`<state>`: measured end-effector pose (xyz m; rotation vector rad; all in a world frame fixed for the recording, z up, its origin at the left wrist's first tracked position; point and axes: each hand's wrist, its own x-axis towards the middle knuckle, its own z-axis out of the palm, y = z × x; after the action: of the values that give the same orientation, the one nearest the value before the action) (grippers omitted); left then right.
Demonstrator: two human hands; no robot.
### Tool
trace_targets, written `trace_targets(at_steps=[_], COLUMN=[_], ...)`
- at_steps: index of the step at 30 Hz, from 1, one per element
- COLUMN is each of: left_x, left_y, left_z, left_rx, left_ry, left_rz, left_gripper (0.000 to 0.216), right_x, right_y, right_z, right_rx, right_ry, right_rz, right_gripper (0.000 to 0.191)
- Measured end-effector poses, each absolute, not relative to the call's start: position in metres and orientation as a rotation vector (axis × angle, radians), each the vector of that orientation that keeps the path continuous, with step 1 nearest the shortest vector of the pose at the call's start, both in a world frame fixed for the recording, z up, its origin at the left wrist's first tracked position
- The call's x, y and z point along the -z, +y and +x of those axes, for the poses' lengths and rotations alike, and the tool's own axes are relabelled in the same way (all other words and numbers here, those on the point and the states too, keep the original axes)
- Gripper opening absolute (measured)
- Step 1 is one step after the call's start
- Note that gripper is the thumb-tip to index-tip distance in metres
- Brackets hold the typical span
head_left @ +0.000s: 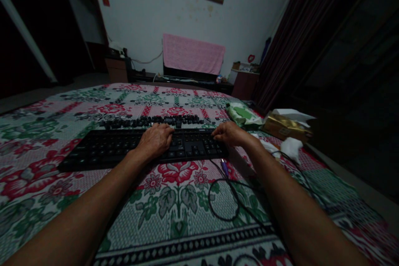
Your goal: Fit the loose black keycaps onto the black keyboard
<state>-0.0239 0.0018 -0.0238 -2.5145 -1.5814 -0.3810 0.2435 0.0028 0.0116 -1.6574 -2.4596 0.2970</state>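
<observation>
A black keyboard (109, 147) lies on the flowered cloth, its side toward me. My left hand (156, 138) rests palm down across its middle, with the fingers lying over the keys and nothing visible in them. At the right end, my right hand (230, 134) has its thumb and fingertips brought together above the number pad; whatever they hold, if anything, is too small and dark to make out. Just behind the keyboard, several loose black keycaps (140, 121) lie in a long row.
A black cable (220, 216) with a purple plug (225, 168) loops in front of the keyboard. To the right are a green-and-white wipes pack (245, 115), a gold tissue box (285, 128) and crumpled tissue (292, 149). The flowered cloth (174, 199) extends all around.
</observation>
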Motion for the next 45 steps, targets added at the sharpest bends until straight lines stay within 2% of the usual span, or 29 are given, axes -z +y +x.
trace_targets(at_steps=[6,14,29,32,39,45], left_x=[0.025,0.026,0.031,0.03,0.029,0.029], left_y=[0.003,0.003,0.006,0.004,0.003,0.002], left_z=[-0.025,-0.025,-0.026,-0.025,-0.025,-0.025], left_rx=[0.367,0.392,0.463,0.476,0.484,0.5], left_ry=[-1.559,-1.551,-1.533,-1.556,-1.566,-1.581], left_rz=[-2.503,-2.515,-2.518,-2.514,-2.508,-2.502], left_gripper=[0.033,0.032,0.029,0.029,0.03,0.03], right_x=[-0.008,0.002,0.003,0.002,0.01,0.018], right_y=[0.006,0.007,0.008,0.014,0.056,0.084], right_z=[0.244,0.25,0.245,0.242,0.223,0.216], right_rx=[-0.473,-0.465,-0.486,-0.416,0.028,0.052], right_ry=[-2.331,-2.322,-2.252,-2.293,-2.184,-2.206], right_rz=[-1.723,-1.617,-1.726,-1.747,-1.858,-1.924], right_gripper=[0.025,0.026,0.019,0.022,0.028,0.039])
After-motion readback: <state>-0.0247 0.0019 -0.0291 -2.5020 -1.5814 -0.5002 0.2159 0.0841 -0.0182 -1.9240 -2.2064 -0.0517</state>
